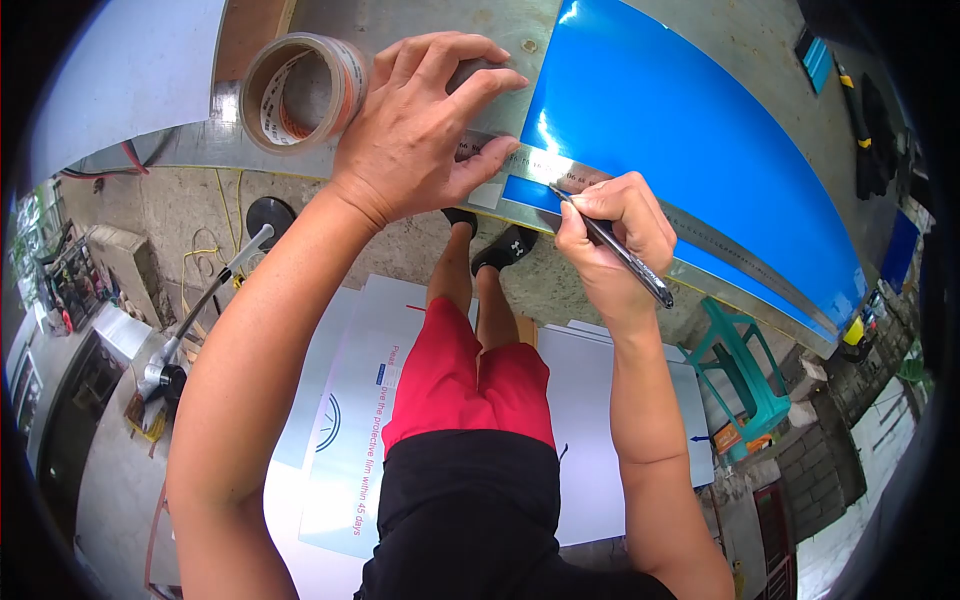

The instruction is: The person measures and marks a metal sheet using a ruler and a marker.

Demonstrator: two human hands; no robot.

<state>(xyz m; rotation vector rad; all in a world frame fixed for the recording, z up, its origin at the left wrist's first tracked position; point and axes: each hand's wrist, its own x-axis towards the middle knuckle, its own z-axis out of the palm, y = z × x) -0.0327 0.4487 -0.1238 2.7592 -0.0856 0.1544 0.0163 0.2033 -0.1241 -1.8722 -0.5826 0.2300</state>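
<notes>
My right hand grips a black pen, its tip at the edge of a long metal ruler. The ruler lies along the near side of a glossy blue sheet, passing under both hands and curving in this wide view. My left hand rests palm down with fingers spread and bent, the thumb pressing near the ruler. Beneath its fingers is a dark patch that I cannot make out. A roll of clear tape stands against the back of that hand.
The grey metal work table has a pale panel at its left. White film-covered sheets lie below, near my legs. A green plastic stool stands at the right. Dark tools lie at the far right. Yellow cord trails on the floor.
</notes>
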